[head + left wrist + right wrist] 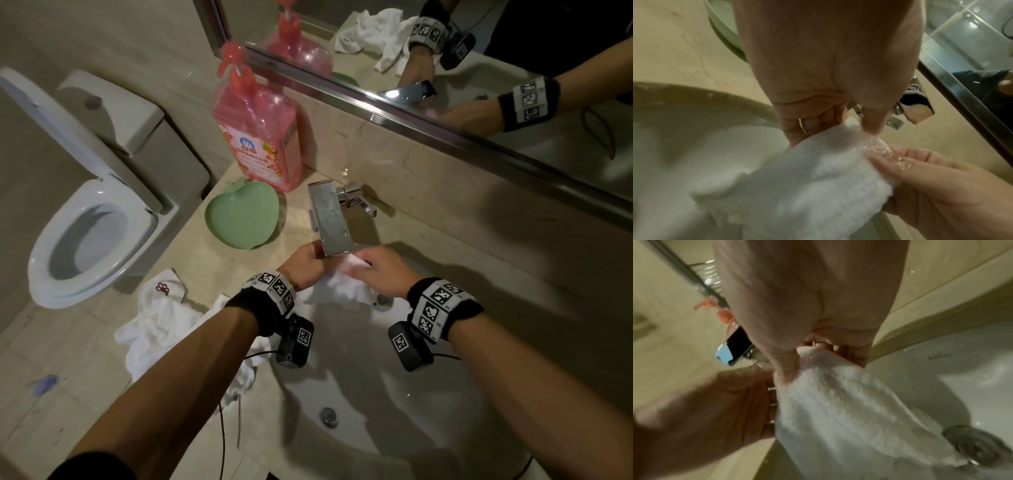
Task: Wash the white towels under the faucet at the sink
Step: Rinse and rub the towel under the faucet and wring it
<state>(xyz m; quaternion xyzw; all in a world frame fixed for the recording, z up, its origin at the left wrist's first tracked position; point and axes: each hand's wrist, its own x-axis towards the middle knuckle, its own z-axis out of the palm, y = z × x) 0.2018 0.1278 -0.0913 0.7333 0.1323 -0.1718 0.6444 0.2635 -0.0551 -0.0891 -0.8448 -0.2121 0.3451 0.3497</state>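
Both my hands hold one white towel (337, 287) up under the spout of the chrome faucet (329, 219), over the white sink (359, 394). My left hand (306, 260) pinches the towel's top edge between thumb and curled fingers, as the left wrist view shows (840, 128). Water (877, 147) splashes on the towel (797, 186) there. Right beside it, my right hand (376, 270) grips the same top edge between thumb and fingers (807, 356). The wet towel (849, 410) hangs down toward the drain (978, 446). Several more white towels (157, 325) lie crumpled on the counter to the left.
A pink soap pump bottle (260, 137) and a green apple-shaped dish (241, 214) stand on the counter left of the faucet. A mirror (479, 68) runs along the back wall. The toilet (89, 236) sits at the far left with its lid up.
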